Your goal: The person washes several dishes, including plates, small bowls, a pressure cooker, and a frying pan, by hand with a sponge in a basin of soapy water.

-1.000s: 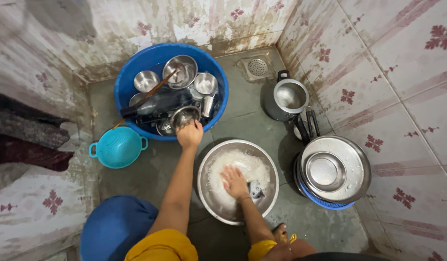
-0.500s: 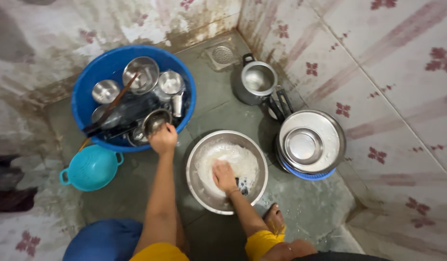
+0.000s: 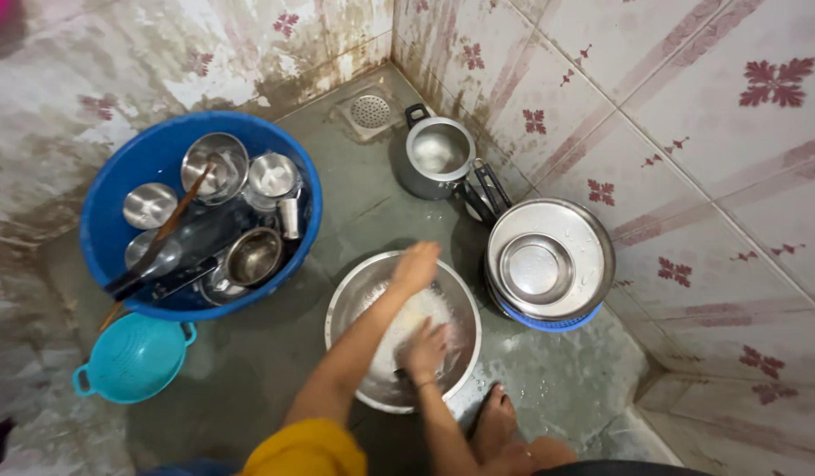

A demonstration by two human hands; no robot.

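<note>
Left hand [image 3: 416, 267]: at the far rim of the steel basin [image 3: 350, 300]; grip blurred, state cannot be told.
Right hand [image 3: 424, 346]: inside the basin, fingers spread flat on white foam; grip apart, clamped on nothing visible.
Basin location: on the wet floor [image 3: 337, 176], directly in front of the person.
Left of basin: blue tub [image 3: 103, 220] loaded with steel vessels; teal colander [image 3: 134, 359] below it.
Right of basin: stacked steel bowls [image 3: 548, 260]; pressure cooker [image 3: 436, 154] beyond.
</note>
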